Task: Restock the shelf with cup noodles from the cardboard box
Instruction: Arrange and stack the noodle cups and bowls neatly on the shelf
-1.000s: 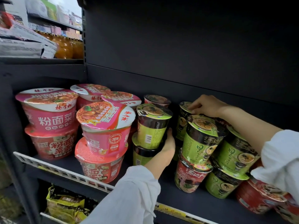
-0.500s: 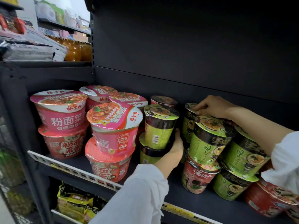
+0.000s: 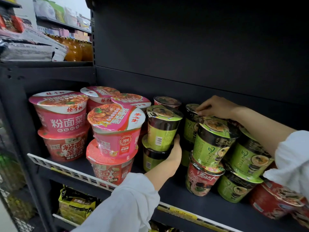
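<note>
While the left hand (image 3: pixel 173 154) cupped the right side of 2 stacked green cups (image 3: pixel 161 131) mid-shelf, prob. steadying them, the right hand (image 3: pixel 215 107) had curled fingers pinching the lid of a rear green cup (image 3: pixel 192 122) near the back wall, seemingly seating it. Pink bowls (image 3: pixel 115 131) filled the shelf (image 3: pixel 175 190) towards its left end. Cardboard box: not in shot.
</note>
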A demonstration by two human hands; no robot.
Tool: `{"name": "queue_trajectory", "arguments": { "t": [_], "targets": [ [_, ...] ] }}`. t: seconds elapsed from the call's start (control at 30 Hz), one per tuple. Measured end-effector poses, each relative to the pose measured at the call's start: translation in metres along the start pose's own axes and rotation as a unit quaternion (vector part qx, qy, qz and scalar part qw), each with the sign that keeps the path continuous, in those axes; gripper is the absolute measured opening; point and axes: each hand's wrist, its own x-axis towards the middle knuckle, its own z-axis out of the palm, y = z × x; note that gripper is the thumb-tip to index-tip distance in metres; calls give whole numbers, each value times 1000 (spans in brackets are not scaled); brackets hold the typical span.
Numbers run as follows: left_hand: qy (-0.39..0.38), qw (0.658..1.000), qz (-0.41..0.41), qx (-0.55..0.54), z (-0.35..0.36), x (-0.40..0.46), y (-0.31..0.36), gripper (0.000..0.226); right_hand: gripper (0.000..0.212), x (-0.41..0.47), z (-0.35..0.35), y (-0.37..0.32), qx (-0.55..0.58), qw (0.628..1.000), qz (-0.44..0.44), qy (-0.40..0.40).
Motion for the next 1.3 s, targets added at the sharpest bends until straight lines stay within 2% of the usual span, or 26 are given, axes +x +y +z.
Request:
{"name": "queue_trajectory", "arguments": {
  "t": [0.17, 0.33, 0.43, 0.7, 1.0, 1.17, 1.3],
  "targets": [
    [-49, 998, -22, -9, 11, 3, -5, 60, 31, -2, -5, 6, -31, 999, 14, -31],
    [-37, 999, -6, -4, 9, -4, -18, 54, 24, -6, -4, 3, 18, 999, 31, -3],
    [-39, 999, -3, 5, 9, -6, -11, 57, 24, -5, -2, 3, 7, 1000, 13, 12],
    [-49, 998, -1, -40, 15, 4, 6, 56, 28, -5, -6, 11, 2, 1000, 17, -20],
    [-66, 998, 3, -6, 6, 4, -2, 57, 41, 4, -1, -9, -61, 997, 43, 9],
    [-71, 997, -11, 2, 4, 7, 1, 58, 50, 9, -1, -15, -83, 994, 73, -11],
    [-60, 998, -24, 1, 5, 12, 2, 63, 38, 11, -6, -15, -84, 993, 77, -38]
  ]
}}
